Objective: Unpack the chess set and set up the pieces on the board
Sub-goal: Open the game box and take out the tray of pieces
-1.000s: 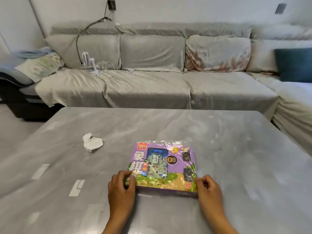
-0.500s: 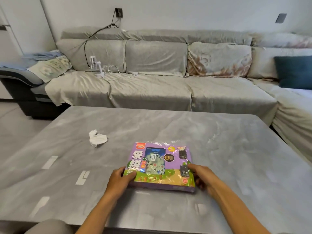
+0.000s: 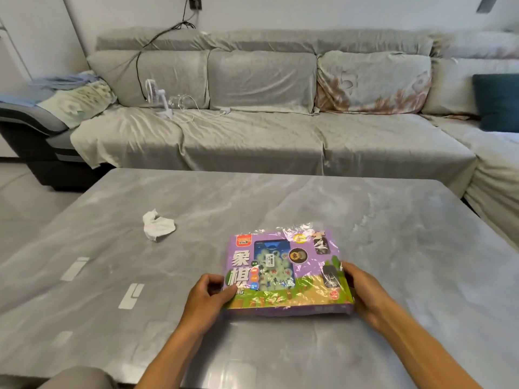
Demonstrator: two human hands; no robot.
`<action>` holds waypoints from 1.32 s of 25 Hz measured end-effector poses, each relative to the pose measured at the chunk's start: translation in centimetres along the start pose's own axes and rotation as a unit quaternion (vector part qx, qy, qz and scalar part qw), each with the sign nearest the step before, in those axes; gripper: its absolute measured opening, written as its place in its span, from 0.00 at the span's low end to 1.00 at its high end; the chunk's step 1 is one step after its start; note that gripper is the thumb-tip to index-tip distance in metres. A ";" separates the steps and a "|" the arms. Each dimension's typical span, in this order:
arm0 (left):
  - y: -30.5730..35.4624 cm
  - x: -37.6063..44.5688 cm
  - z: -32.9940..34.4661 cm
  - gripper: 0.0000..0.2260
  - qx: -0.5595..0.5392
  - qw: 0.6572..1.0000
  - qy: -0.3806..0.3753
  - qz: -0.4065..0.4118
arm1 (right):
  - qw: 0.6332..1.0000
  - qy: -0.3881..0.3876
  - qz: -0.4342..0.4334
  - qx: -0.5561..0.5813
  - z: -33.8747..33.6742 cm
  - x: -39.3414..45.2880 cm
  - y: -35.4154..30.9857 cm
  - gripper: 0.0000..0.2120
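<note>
A purple chess set box (image 3: 306,265), wrapped in clear shiny plastic, lies on the grey table (image 3: 393,248) near its front middle. Through a window in the lid I see pale green round pieces. My left hand (image 3: 207,294) grips the box's near left edge, thumb on top. On the right edge near the front corner, my right hand (image 3: 362,293) holds the box with fingers curled around its side. The box is closed and its wrap is intact.
A crumpled white tissue (image 3: 157,227) lies on the table, left of and beyond the box. A long grey sofa (image 3: 252,136) stands behind the table, with a small white fan (image 3: 157,94) on its seat. A dark blue cushion (image 3: 497,102) sits at far right.
The view has pulled back and more of my forearms show. Both hands have shifted from the box's near corners to its left and right edges; the box stays on the table.
</note>
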State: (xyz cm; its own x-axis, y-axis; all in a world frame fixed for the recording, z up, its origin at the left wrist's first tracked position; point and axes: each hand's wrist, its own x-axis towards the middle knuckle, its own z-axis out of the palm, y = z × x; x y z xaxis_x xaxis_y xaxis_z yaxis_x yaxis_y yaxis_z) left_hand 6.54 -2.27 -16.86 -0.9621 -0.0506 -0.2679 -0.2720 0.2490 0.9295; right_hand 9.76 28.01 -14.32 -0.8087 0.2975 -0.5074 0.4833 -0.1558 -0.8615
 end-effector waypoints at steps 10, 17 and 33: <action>0.6 -0.2 1.8 0.13 0.004 0.992 0.112 -0.048 | 0.999 0.007 -0.032 -0.002 -0.5 -0.3 0.3 0.16; 2.0 -1.9 1.4 0.11 -0.034 0.995 0.091 0.007 | 0.998 0.019 -0.057 0.020 -0.3 -0.7 1.1 0.15; 1.8 -1.0 0.0 0.11 -0.140 0.988 -0.045 -0.054 | 0.994 0.031 -0.101 -0.031 0.7 -0.9 1.1 0.05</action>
State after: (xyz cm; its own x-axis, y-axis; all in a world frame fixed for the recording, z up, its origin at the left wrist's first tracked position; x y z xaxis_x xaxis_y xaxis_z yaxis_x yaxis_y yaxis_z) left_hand 6.99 -1.78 -14.91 -0.9250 0.0272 -0.3790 -0.3797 -0.0308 0.9246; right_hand 10.74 26.90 -14.86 -0.8704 0.3740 -0.3201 0.3341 -0.0287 -0.9421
